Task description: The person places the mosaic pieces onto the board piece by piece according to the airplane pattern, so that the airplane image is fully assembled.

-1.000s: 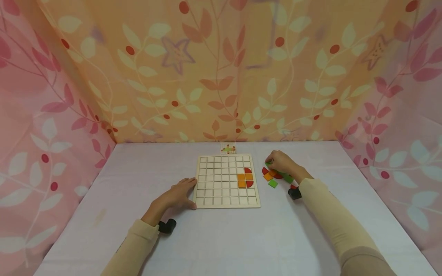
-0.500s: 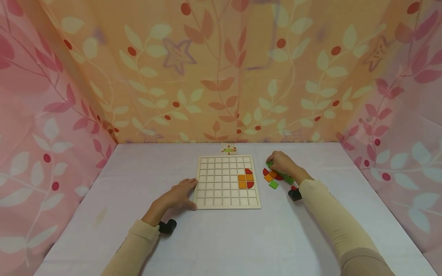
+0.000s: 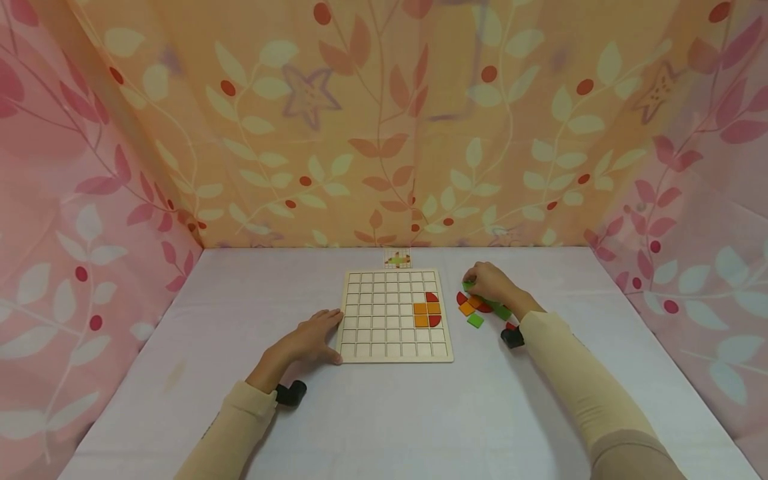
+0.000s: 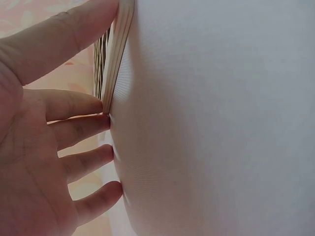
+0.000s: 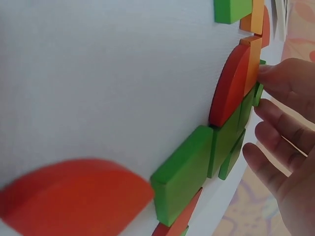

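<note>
A pale wooden grid board (image 3: 384, 333) lies mid-table, with three orange squares (image 3: 421, 309) and two red rounded pieces (image 3: 435, 321) in cells near its right edge. Fingers and thumb spread, my left hand (image 3: 309, 339) touches the board's left side; the left wrist view shows that hand (image 4: 44, 142) against the board's edge (image 4: 118, 59). Over the loose pieces right of the board, my right hand (image 3: 492, 283) pinches a green piece (image 3: 468, 285) between thumb and index finger. In the right wrist view the other fingers of this hand (image 5: 290, 128) are loosely bent, and the pinched piece is partly hidden.
A small patterned card (image 3: 397, 259) lies behind the board. Loose orange (image 3: 467, 309), green (image 3: 475, 321) and red pieces (image 5: 78, 196) lie around my right hand. Patterned cloth (image 3: 384, 133) stands behind the table and along both sides.
</note>
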A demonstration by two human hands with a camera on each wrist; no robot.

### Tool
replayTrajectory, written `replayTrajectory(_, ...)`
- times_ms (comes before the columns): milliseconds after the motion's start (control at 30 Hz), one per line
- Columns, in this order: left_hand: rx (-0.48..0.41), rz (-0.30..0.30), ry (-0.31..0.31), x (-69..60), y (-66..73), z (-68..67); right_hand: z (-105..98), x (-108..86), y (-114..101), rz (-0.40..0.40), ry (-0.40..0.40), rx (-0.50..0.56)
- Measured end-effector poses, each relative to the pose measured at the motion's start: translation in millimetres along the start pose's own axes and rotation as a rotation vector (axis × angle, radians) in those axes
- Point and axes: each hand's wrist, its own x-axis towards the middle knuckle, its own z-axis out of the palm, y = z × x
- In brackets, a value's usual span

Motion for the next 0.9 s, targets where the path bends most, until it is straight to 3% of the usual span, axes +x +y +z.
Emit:
replayTrajectory(567, -0.014, 0.004, 0.008, 1.2, -0.6, 0.8, 5, -14.1, -12, -0.12, 0.09, 0.078)
replayTrajectory(900, -0.012, 0.003, 0.001, 0.8, 0.2, -0.3, 8, -19.3, -23, -0.127, 0.1, 0.102)
